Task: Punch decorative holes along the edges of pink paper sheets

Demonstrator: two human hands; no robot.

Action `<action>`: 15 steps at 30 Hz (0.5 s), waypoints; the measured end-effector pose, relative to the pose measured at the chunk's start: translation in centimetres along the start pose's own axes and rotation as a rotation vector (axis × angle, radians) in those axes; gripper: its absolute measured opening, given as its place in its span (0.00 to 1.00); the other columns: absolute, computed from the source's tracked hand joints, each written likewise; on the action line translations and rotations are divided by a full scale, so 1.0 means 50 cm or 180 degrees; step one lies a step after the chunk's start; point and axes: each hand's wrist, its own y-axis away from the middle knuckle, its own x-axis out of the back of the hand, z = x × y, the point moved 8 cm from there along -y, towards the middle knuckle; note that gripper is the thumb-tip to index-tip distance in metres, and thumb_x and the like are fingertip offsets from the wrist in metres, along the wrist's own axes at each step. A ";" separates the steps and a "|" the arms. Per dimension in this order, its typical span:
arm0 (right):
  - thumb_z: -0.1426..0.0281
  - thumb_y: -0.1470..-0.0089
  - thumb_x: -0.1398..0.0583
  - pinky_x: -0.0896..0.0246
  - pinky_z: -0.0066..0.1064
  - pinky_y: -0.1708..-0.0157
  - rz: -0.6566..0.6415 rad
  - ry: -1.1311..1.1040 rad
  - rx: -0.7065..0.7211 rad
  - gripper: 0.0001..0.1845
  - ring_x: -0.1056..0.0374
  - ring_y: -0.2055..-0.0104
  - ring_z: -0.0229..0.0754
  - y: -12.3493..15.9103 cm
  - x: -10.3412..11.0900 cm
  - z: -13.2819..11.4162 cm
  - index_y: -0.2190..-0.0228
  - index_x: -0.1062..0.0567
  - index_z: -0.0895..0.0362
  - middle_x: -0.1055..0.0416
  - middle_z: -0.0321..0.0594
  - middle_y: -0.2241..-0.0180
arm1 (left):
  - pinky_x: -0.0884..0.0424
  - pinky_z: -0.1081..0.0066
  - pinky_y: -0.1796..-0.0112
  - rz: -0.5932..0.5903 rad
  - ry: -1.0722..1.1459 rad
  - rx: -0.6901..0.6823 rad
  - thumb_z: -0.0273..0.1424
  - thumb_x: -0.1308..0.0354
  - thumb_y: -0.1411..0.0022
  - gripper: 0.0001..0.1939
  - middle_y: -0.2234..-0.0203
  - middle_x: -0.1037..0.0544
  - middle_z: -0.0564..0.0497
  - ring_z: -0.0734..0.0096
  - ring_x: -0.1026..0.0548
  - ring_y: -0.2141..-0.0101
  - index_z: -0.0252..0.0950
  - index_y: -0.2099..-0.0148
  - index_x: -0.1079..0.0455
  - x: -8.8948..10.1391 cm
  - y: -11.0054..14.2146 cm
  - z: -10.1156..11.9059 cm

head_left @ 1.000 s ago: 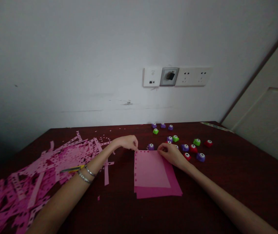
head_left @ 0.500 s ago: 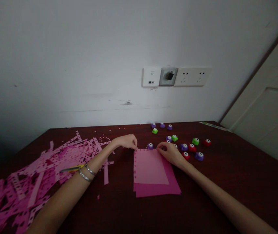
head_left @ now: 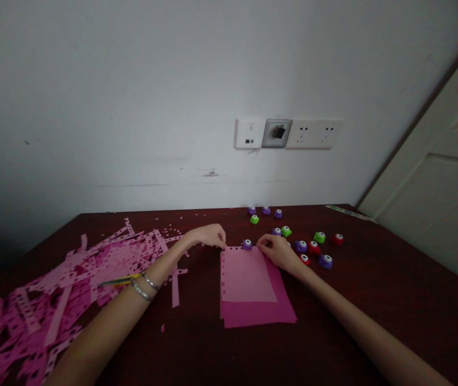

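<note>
A light pink sheet of paper (head_left: 248,279) lies over darker pink sheets (head_left: 259,315), with punched holes along its top and left edges. At its top edge sits a small purple craft punch (head_left: 247,244); whether the edge is inside its slot I cannot make out. My left hand (head_left: 209,235) pinches the sheet's top left corner. My right hand (head_left: 277,250) holds the top edge near the right corner between thumb and fingers, close to the punch.
Punched pink strips (head_left: 104,273) are heaped on the left, with a yellow and green tool (head_left: 118,281) among them. Several purple, green and red punches (head_left: 313,247) stand on the right. Behind the dark table (head_left: 197,343) is a wall with sockets (head_left: 313,133).
The view has tilted slightly. The light sheet's top edge now sits closer against the purple punch, and its top holes show dark instead of pink. Both hands keep their grip.
</note>
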 end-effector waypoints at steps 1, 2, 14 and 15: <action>0.72 0.54 0.47 0.44 0.26 0.77 -0.0020 -0.0014 -0.0007 0.09 0.36 0.79 0.36 -0.002 -0.001 0.001 0.74 0.27 0.60 0.29 0.38 0.78 | 0.45 0.77 0.79 0.0002 0.0002 0.0014 0.37 0.45 0.52 0.13 0.82 0.31 0.53 0.80 0.38 0.81 0.31 0.72 0.28 0.000 0.000 -0.001; 0.73 0.54 0.47 0.44 0.26 0.78 -0.0039 -0.0033 -0.0017 0.09 0.37 0.79 0.36 -0.003 -0.002 0.001 0.74 0.27 0.60 0.29 0.38 0.78 | 0.45 0.77 0.79 0.0010 0.0008 0.0019 0.37 0.45 0.52 0.13 0.82 0.31 0.53 0.80 0.38 0.81 0.31 0.72 0.28 0.001 0.001 -0.001; 0.73 0.53 0.48 0.44 0.26 0.78 -0.0071 -0.0048 0.0009 0.09 0.36 0.80 0.35 -0.014 -0.013 0.015 0.74 0.28 0.59 0.29 0.37 0.79 | 0.47 0.77 0.80 0.0077 0.0120 0.0032 0.36 0.44 0.52 0.11 0.83 0.33 0.55 0.81 0.39 0.81 0.31 0.73 0.30 0.006 0.005 0.001; 0.73 0.53 0.48 0.44 0.26 0.77 -0.0059 -0.0013 0.0013 0.09 0.36 0.79 0.35 -0.014 -0.012 0.015 0.74 0.28 0.59 0.29 0.37 0.78 | 0.47 0.77 0.80 0.0071 0.0141 0.0026 0.36 0.44 0.52 0.11 0.83 0.33 0.55 0.81 0.39 0.81 0.31 0.72 0.30 0.007 0.006 0.003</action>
